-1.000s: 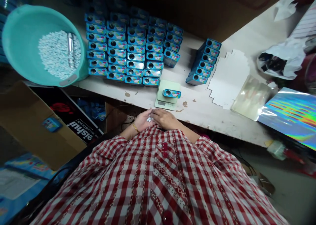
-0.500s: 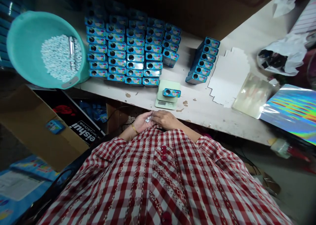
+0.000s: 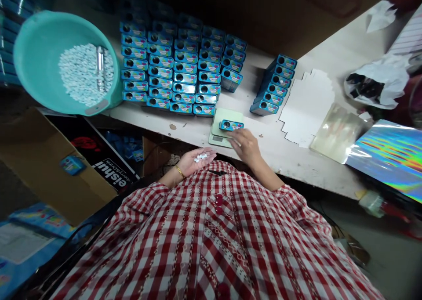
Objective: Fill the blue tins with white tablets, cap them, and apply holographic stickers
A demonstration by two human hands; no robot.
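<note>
My left hand (image 3: pixel 194 160) is palm up with its fingers laid out, bearing several small white candies (image 3: pixel 201 157). Just past it on the table, a small blue printed tin (image 3: pixel 227 124) with a round opening sits on a pale green kitchen scale (image 3: pixel 220 115). At the tin's near right side is my right hand (image 3: pixel 246 145), its fingers bent and drawn together. Whatever is between those fingertips, if anything, is too small to make out. Whether they touch the tin or the scale is unclear.
Rows of similar blue tins (image 3: pixel 161 71) fill the table's far left, with a shorter row (image 3: pixel 273 89) farther right. A turquoise tub (image 3: pixel 36 67) holds white candies and a metal cylinder. Flat white card (image 3: pixel 308 106) and clear plastic sheets (image 3: pixel 338 135) lie rightward. Cardboard (image 3: pixel 36 164) stands at lower left.
My right hand has left my left palm and moved forward and right to the tin on the scale. My left hand has opened out flat, showing the candies.
</note>
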